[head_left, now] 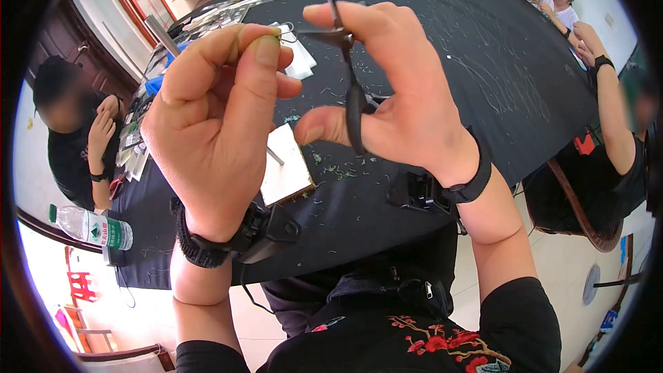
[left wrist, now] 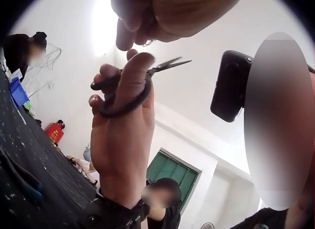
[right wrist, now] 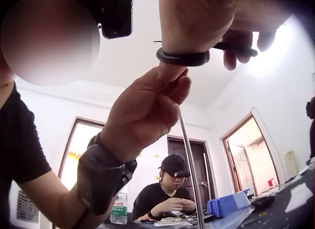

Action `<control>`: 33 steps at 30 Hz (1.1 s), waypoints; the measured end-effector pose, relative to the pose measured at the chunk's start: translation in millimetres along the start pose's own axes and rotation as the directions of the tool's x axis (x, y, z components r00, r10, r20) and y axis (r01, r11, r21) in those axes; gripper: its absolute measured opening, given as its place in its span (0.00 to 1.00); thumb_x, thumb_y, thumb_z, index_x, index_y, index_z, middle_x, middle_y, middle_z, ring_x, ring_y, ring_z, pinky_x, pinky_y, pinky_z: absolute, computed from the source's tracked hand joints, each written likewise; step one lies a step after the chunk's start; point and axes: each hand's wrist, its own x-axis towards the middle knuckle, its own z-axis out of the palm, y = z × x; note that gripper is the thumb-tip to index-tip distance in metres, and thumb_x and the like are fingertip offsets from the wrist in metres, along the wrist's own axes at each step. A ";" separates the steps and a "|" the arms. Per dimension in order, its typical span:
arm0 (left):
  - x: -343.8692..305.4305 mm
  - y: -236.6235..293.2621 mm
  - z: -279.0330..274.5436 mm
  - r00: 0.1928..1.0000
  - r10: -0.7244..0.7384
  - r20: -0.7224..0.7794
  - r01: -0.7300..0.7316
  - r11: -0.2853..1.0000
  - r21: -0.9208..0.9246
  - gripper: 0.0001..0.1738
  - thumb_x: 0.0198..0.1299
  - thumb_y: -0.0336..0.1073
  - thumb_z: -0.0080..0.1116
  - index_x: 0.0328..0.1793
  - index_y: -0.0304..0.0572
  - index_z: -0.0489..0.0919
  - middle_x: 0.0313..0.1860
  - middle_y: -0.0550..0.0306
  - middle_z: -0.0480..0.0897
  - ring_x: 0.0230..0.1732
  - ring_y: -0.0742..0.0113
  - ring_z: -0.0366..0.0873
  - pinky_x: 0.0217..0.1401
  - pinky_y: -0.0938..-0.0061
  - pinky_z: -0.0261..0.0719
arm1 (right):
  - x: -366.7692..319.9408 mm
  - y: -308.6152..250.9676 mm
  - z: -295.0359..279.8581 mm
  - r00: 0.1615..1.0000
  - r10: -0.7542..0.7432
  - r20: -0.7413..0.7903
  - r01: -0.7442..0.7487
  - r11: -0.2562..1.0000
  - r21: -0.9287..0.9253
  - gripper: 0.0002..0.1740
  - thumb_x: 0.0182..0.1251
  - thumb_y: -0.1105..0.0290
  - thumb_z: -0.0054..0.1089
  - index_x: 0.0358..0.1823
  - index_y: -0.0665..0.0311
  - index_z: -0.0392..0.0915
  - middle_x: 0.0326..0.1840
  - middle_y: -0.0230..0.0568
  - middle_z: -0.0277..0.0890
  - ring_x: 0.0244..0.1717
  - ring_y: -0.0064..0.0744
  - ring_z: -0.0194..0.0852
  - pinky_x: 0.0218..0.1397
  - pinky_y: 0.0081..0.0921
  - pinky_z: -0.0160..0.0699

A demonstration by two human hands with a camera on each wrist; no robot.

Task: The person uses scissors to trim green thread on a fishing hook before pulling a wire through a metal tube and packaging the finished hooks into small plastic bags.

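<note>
Close work on a small, thin looped piece (head_left: 293,27) seems in hand, calling for a steady pinch and controlled blades. The left hand (head_left: 221,107) pinches it between thumb and forefinger above the black-covered counter (head_left: 456,21); the right hand (head_left: 414,97), beside it, grips black-handled metal scissors (head_left: 354,107), blades slightly apart, thumb through one ring.
</note>
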 end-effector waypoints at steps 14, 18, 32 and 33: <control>-1.2 5.0 -0.3 0.990 -0.136 0.047 0.137 0.990 -0.017 0.10 0.59 0.30 0.51 0.44 0.30 0.75 0.30 0.51 0.80 0.23 0.75 0.78 0.14 0.92 0.64 | -5.1 7.0 11.8 0.991 -0.134 -0.001 0.130 0.966 -0.224 0.28 0.37 0.69 0.71 0.45 0.62 0.72 0.26 0.34 0.69 0.30 0.34 0.65 0.34 0.26 0.64; -1.9 4.0 -0.2 0.993 -0.104 0.050 0.105 0.995 -0.003 0.11 0.60 0.31 0.50 0.45 0.30 0.74 0.31 0.50 0.81 0.22 0.76 0.77 0.15 0.92 0.64 | -5.0 7.5 11.4 0.992 -0.128 -0.022 0.120 0.967 -0.225 0.28 0.37 0.69 0.70 0.45 0.62 0.72 0.27 0.34 0.69 0.30 0.33 0.65 0.34 0.26 0.64; -2.1 2.7 0.5 0.989 -0.129 0.070 0.130 0.992 -0.009 0.10 0.60 0.32 0.50 0.42 0.32 0.75 0.30 0.52 0.81 0.23 0.76 0.78 0.14 0.92 0.64 | -6.8 5.7 14.0 0.993 -0.120 0.000 0.118 0.974 -0.196 0.26 0.40 0.69 0.70 0.45 0.63 0.73 0.24 0.34 0.68 0.27 0.31 0.65 0.29 0.23 0.65; -1.9 2.6 0.3 0.990 -0.124 0.073 0.125 0.992 -0.008 0.10 0.60 0.32 0.50 0.42 0.32 0.75 0.30 0.52 0.81 0.23 0.76 0.78 0.14 0.92 0.64 | -7.0 4.8 14.1 0.993 -0.120 0.000 0.117 0.974 -0.195 0.26 0.40 0.69 0.70 0.45 0.63 0.73 0.24 0.34 0.68 0.27 0.31 0.65 0.29 0.23 0.65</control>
